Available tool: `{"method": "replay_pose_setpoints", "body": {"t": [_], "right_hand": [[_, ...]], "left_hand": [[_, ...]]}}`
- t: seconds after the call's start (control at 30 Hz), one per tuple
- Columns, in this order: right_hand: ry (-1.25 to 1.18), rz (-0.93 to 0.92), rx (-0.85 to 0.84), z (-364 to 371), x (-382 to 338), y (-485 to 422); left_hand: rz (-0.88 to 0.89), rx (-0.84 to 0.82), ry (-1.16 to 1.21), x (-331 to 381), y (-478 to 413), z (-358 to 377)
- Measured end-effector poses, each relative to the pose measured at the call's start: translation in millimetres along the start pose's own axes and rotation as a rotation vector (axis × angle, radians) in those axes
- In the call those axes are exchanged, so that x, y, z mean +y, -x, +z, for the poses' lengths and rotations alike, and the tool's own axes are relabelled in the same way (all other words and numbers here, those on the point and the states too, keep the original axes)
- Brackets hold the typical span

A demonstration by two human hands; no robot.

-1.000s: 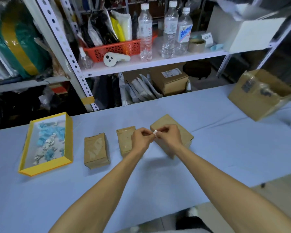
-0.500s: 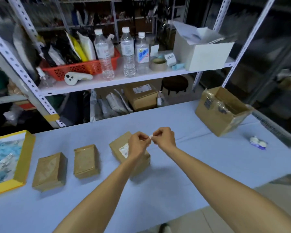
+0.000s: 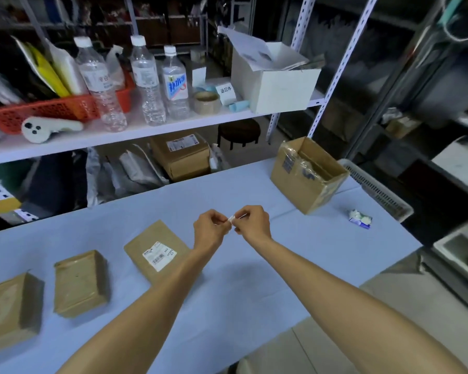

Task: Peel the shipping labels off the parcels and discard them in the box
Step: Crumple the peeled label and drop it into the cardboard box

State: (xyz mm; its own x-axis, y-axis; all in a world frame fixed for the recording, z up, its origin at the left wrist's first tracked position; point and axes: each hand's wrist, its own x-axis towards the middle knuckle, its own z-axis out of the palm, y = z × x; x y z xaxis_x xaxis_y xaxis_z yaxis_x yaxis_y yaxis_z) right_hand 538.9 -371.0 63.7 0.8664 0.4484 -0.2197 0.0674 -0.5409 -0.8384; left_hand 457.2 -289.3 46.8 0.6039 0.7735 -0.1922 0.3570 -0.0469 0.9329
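Lying flat along the near left of the pale blue table (image 3: 295, 268) are three brown cardboard parcels: one cut off by the left edge (image 3: 8, 311), a small oblong one (image 3: 79, 283) with a glossy taped top, and a third (image 3: 157, 252) turned at an angle, carrying a white rectangular shipping label (image 3: 159, 255) printed with a barcode. Just right of that parcel, raised above the cloth, the left hand (image 3: 210, 230) and right hand (image 3: 254, 224) meet — fingertips of each pinched on a small crumpled scrap of white label (image 3: 231, 219) held between them. Farther right, at the far side of the table, sits an open cardboard box (image 3: 308, 176) with shiny clear tape on its walls. Near the right edge lies a small white and blue wad (image 3: 360, 218) — too blurred to tell what it is.
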Motion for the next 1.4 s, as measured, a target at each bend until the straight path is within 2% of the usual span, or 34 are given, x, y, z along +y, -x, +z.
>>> {"method": "replay_pose_setpoints", "body": {"t": [0.33,0.77,1.07,1.3,1.4], "right_hand": [[-0.025,0.010,0.059,-59,25,-42],[0.014,-0.131,-0.030,-185,41,-149],[0.115,-0.237,-0.048,-215,43,-182],[0.277,-0.252,-0.010,-245,49,-206],[0.364,-0.209,0.025,-259,49,-217]], "left_hand": [[0.068,-0.092,-0.034,35,-17,65],[0.078,-0.054,-0.055,111,-63,195],[0.248,-0.150,-0.430,142,-88,217],[0.483,-0.428,-0.940,172,-104,238],[0.494,-0.452,-1.044,185,-111,245]]}}
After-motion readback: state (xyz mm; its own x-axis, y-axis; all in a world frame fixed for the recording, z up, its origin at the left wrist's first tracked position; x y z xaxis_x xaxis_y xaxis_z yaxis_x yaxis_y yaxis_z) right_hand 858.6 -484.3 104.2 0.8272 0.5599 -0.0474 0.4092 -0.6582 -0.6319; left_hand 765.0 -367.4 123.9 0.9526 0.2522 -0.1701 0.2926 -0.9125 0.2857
